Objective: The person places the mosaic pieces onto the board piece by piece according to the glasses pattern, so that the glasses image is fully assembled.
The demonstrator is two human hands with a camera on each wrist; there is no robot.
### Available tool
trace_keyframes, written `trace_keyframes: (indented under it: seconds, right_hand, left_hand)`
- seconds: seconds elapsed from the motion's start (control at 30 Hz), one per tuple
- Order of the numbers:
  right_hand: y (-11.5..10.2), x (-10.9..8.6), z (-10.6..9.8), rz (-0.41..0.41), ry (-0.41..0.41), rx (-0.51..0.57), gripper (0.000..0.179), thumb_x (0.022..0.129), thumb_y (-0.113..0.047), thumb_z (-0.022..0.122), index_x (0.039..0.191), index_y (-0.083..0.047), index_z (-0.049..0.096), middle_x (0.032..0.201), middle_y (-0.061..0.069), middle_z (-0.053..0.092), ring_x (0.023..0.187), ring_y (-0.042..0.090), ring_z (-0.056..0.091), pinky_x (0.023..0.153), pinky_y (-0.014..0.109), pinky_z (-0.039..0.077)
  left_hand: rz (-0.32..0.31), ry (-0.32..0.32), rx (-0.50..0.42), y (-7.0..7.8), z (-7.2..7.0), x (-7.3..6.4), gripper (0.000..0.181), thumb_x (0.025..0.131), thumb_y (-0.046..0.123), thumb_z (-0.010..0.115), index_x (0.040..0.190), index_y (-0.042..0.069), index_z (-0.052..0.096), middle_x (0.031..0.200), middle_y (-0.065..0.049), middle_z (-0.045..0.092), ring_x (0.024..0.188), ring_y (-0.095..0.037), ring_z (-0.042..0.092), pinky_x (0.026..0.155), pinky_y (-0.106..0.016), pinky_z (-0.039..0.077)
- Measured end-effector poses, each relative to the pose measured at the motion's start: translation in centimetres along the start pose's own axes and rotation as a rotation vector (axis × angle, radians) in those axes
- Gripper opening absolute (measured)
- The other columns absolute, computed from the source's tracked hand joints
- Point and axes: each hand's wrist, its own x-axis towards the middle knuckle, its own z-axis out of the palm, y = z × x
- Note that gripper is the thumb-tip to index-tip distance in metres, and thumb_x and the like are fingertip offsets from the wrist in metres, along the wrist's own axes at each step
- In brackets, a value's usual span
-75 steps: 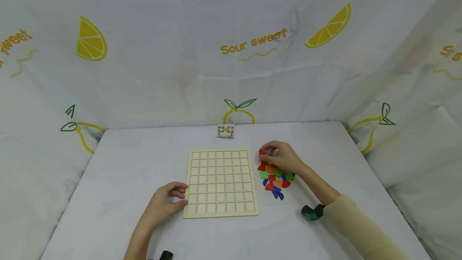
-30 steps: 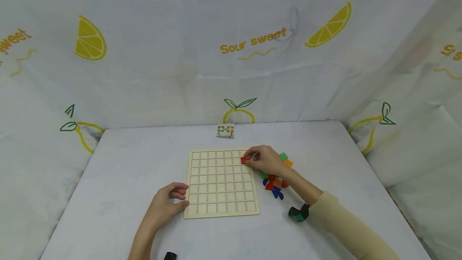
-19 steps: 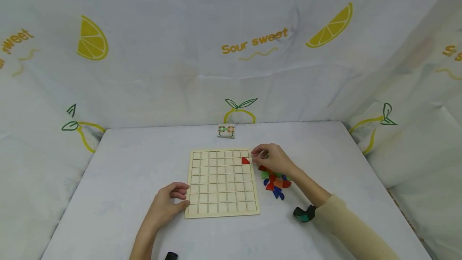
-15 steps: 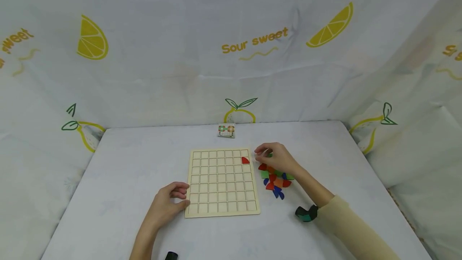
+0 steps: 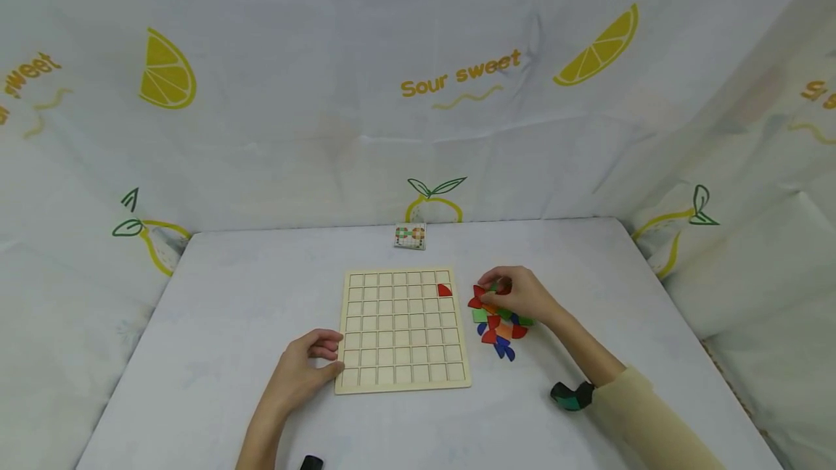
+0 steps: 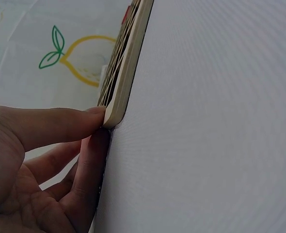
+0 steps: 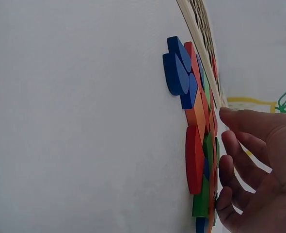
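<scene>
A pale wooden grid board [image 5: 395, 387] lies mid-table, with a red quarter-circle tile [image 5: 444, 290] in a cell near its upper right corner. My left hand [image 5: 303, 368] is at the board's left edge, thumb and index fingertips touching the rim apart from each other. The left wrist view has the thumb [image 6: 60, 126] against the board's edge [image 6: 119, 109]. Over the far end of a tile pile [image 5: 503, 330], right of the board, hovers my right hand [image 5: 519, 294]. Its thumb and index finger are parted around a red tile [image 5: 479, 291]; the right wrist view shows a gap between them.
A small card [image 5: 409, 236] with a coloured pattern stands behind the board. The pile mixes red, orange, green and blue tiles [image 7: 176, 73] on the white tablecloth [image 5: 261, 289]. A dark curved object [image 5: 571, 396] is beside the right sleeve [image 5: 653, 419].
My right hand carried a red tile from the pile to the board, let it go in a cell, and moved back right over the pile. The left hand stayed at the board's edge.
</scene>
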Motion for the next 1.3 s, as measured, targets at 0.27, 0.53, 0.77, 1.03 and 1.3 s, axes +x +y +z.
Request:
trace_keyframes:
  seconds: [0.27, 0.53, 0.77, 1.03, 1.3]
  right_hand:
    - [0.6, -1.4, -0.2, -0.032, -0.015, -0.034, 0.033, 0.090, -0.019, 0.088, 0.117, -0.004, 0.077, 0.103, 0.005, 0.078, 0.087, 0.015, 0.061, 0.076, 0.021, 0.054]
    - [0.5, -1.8, -0.2, -0.022, -0.018, -0.044, 0.036, 0.088, -0.019, 0.089, 0.119, -0.006, 0.077, 0.106, 0.002, 0.078, 0.091, 0.016, 0.061, 0.079, 0.022, 0.054]
    - [0.6, -1.8, -0.2, -0.027, -0.017, -0.043, 0.034, 0.089, -0.016, 0.088, 0.120, -0.007, 0.076, 0.108, 0.003, 0.078, 0.093, 0.017, 0.062, 0.079, 0.022, 0.055]
    - [0.7, -1.9, -0.4, -0.020, -0.057, -0.045, 0.035, 0.088, -0.015, 0.088, 0.120, -0.010, 0.076, 0.113, 0.004, 0.076, 0.098, 0.019, 0.060, 0.080, 0.022, 0.055]
    - [0.8, -2.0, -0.4, -0.032, -0.057, -0.063, 0.033, 0.088, -0.016, 0.088, 0.117, -0.009, 0.076, 0.110, 0.003, 0.077, 0.096, 0.017, 0.061, 0.080, 0.021, 0.056]
  left_hand:
    - [0.000, 0.002, -0.003, -0.2, 0.1, 0.0, 0.046, 0.079, -0.001, 0.089, 0.122, 0.006, 0.075, 0.108, -0.006, 0.074, 0.094, -0.011, 0.069, 0.088, -0.024, 0.052]
    - [0.012, 0.000, -0.011, -0.2, 0.0, 0.0, 0.046, 0.079, -0.001, 0.089, 0.122, 0.004, 0.074, 0.108, -0.007, 0.074, 0.094, -0.012, 0.069, 0.087, -0.023, 0.053]
    - [0.013, 0.000, -0.011, -0.1, 0.0, 0.0, 0.046, 0.079, -0.002, 0.089, 0.122, 0.004, 0.074, 0.108, -0.007, 0.074, 0.094, -0.012, 0.068, 0.086, -0.024, 0.053]
    - [-0.008, 0.005, 0.003, -0.3, 0.1, 0.0, 0.045, 0.080, -0.002, 0.088, 0.122, 0.006, 0.075, 0.107, -0.006, 0.074, 0.093, -0.009, 0.068, 0.088, -0.023, 0.052]
    - [-0.016, 0.002, 0.004, -0.4, 0.2, 0.1, 0.043, 0.081, -0.002, 0.086, 0.122, 0.008, 0.075, 0.107, -0.005, 0.074, 0.094, -0.010, 0.068, 0.090, -0.022, 0.052]
